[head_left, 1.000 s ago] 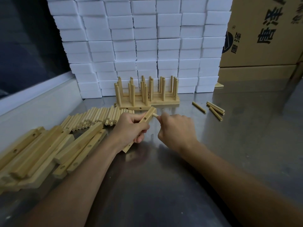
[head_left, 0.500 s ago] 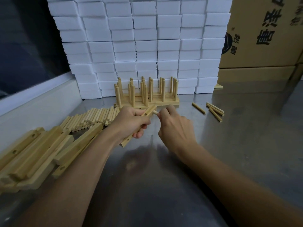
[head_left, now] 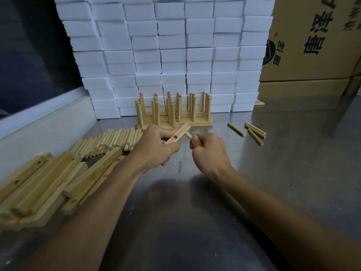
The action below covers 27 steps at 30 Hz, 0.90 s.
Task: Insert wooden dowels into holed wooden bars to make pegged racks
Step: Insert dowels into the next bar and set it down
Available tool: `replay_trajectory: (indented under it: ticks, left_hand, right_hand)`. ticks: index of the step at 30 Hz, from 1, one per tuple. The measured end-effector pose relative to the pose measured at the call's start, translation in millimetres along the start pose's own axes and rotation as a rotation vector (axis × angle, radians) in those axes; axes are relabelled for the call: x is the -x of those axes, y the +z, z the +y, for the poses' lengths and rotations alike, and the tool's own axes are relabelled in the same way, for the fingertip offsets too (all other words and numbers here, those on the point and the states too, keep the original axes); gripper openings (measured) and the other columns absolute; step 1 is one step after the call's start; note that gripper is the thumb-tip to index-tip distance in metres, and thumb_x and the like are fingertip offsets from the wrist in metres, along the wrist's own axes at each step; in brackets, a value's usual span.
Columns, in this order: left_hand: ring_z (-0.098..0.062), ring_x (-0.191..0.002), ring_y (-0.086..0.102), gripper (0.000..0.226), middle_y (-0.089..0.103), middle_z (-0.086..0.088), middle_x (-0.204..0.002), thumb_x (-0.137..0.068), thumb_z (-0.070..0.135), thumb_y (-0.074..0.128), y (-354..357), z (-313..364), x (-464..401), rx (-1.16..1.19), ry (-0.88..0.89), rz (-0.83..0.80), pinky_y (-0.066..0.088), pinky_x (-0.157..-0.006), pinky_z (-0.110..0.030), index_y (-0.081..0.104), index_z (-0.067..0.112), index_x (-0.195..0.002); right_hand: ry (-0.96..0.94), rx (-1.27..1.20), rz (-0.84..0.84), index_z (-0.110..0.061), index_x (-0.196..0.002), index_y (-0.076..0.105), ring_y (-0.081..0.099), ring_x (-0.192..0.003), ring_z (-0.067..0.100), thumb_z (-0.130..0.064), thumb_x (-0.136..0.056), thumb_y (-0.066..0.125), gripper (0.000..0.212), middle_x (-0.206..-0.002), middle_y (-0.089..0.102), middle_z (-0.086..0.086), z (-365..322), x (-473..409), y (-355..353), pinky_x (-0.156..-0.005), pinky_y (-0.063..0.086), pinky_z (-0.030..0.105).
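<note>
My left hand [head_left: 158, 148] grips a holed wooden bar [head_left: 178, 134], tilted up to the right above the steel table, one empty hole showing on its top face. My right hand [head_left: 210, 151] is closed around a wooden dowel [head_left: 188, 135] whose tip meets the bar's right side near its upper end. Most of the dowel is hidden in my fist. Finished pegged racks [head_left: 175, 114] stand behind my hands. A row of loose dowels [head_left: 111, 141] lies to the left, and a pile of holed bars [head_left: 48, 182] lies at the near left.
A few spare dowels [head_left: 252, 132] lie on the steel table [head_left: 273, 173] to the right. A wall of white foam blocks [head_left: 166, 55] rises behind the racks. Cardboard boxes [head_left: 312, 45] stand at the back right. A raised ledge [head_left: 45, 122] borders the left side.
Both hands have shifted slightly while keeping the bar and dowel together. My right fingers have curled tighter around the dowel, whose tip stays at the bar's upper end.
</note>
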<state>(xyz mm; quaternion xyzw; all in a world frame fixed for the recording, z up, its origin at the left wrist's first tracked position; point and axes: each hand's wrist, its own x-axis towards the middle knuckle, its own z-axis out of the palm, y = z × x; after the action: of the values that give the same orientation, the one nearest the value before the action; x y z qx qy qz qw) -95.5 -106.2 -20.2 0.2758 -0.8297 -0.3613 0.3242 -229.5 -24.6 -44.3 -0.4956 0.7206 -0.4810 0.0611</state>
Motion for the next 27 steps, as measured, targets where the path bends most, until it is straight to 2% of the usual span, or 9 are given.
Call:
replay_trajectory:
  ticks: [3,5,10,13,15,17,19,23,27]
  left_hand:
    - [-0.010,-0.036,0.045,0.044,0.064,0.024,-0.060,-0.084,-0.003,0.059,3,-1,0,-0.008,0.001,0.001,0.039,-0.040,-0.023,0.069,0.015,-0.123]
    - [-0.013,-0.038,0.048,0.047,0.061,0.018,-0.054,-0.085,-0.002,0.060,6,-3,0,0.008,-0.039,-0.003,0.040,-0.041,-0.024,0.067,0.019,-0.126]
    - [-0.018,-0.041,0.056,0.040,0.065,0.002,-0.063,-0.090,0.005,0.062,4,-8,-3,0.110,-0.161,-0.025,0.041,-0.039,-0.023,0.067,0.022,-0.126]
    - [-0.018,-0.046,0.056,0.026,0.065,0.000,-0.064,-0.092,0.008,0.063,-3,-14,-4,0.269,-0.291,0.088,0.044,-0.040,-0.024,0.070,0.017,-0.115]
    - [-0.017,-0.047,0.056,0.020,0.063,-0.005,-0.067,-0.093,0.009,0.061,-6,-20,-4,0.444,-0.421,0.226,0.043,-0.040,-0.024,0.068,0.011,-0.112]
    - [-0.016,-0.047,0.054,0.017,0.060,-0.007,-0.071,-0.094,0.011,0.059,-8,-25,-4,0.656,-0.547,0.340,0.041,-0.039,-0.023,0.065,0.008,-0.109]
    - [-0.014,-0.047,0.053,0.014,0.057,-0.006,-0.071,-0.095,0.014,0.056,-8,-27,-4,0.851,-0.626,0.392,0.040,-0.038,-0.021,0.061,0.005,-0.104]
    - [-0.013,-0.046,0.052,0.018,0.054,-0.005,-0.068,-0.098,0.019,0.048,-6,-29,-3,1.103,-0.600,0.390,0.038,-0.038,-0.019,0.056,0.004,-0.093]
    - [-0.014,-0.045,0.050,0.021,0.054,-0.007,-0.066,-0.100,0.020,0.043,-6,-32,1,1.232,-0.539,0.362,0.037,-0.039,-0.019,0.056,0.003,-0.098]
  right_hand:
    - [-0.020,0.013,0.008,-0.022,-0.069,0.056,0.050,-0.057,0.012,-0.018,-0.101,0.045,0.034,-0.062,0.055,-0.002,6,0,1,-0.052,0.040,0.028]
    - [-0.038,0.042,0.003,-0.024,-0.071,0.058,0.052,-0.058,0.010,-0.017,-0.100,0.047,0.031,-0.064,0.056,-0.005,10,-1,2,-0.052,0.039,0.024]
    - [-0.133,0.084,0.066,-0.015,-0.090,0.071,0.061,-0.069,0.011,-0.025,-0.097,0.056,0.019,-0.078,0.068,-0.002,11,-5,3,-0.066,0.057,0.033]
    - [-0.201,-0.025,0.185,-0.022,-0.101,0.068,0.061,-0.075,0.006,-0.035,-0.098,0.053,0.021,-0.087,0.066,-0.011,7,-6,-1,-0.068,0.056,0.030]
    - [-0.174,-0.078,0.202,-0.024,-0.103,0.063,0.060,-0.074,0.009,-0.037,-0.101,0.044,0.024,-0.088,0.063,-0.010,9,-5,-3,-0.067,0.055,0.037]
    - [-0.117,-0.066,0.180,-0.023,-0.104,0.059,0.061,-0.076,0.012,-0.036,-0.103,0.040,0.023,-0.089,0.062,-0.008,12,-4,-2,-0.069,0.055,0.039]
    - [-0.058,-0.006,0.134,-0.023,-0.108,0.058,0.060,-0.080,0.010,-0.033,-0.102,0.044,0.018,-0.093,0.062,-0.009,16,-3,1,-0.072,0.053,0.032]
    - [-0.013,0.148,-0.050,-0.020,-0.098,0.065,0.061,-0.080,0.012,-0.030,-0.099,0.050,0.018,-0.086,0.065,-0.006,22,-4,4,-0.071,0.053,0.031]
    - [-0.127,0.404,-0.191,-0.025,-0.101,0.067,0.062,-0.081,0.013,-0.035,-0.098,0.050,0.020,-0.089,0.067,-0.009,19,1,9,-0.073,0.054,0.034]
